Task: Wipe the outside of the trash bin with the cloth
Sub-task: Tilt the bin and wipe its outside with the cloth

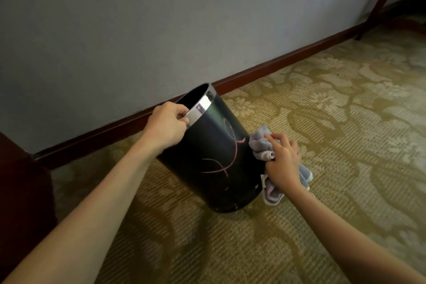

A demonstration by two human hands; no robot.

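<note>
While left hand (169,122) grips tilted bin (214,152) rim, right hand (282,161) clutches cloth (260,145) — partly hidden

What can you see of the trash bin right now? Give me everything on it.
The trash bin is a round, dark, glossy container with a shiny metal band around its open rim and thin pink curved lines on its side. It stands on the patterned carpet near the baseboard, tilted with its mouth toward the wall. The left hand has a grip on the rim; the right hand presses a pale grey-lilac cloth against its right side. Little of its inside shows.
</note>
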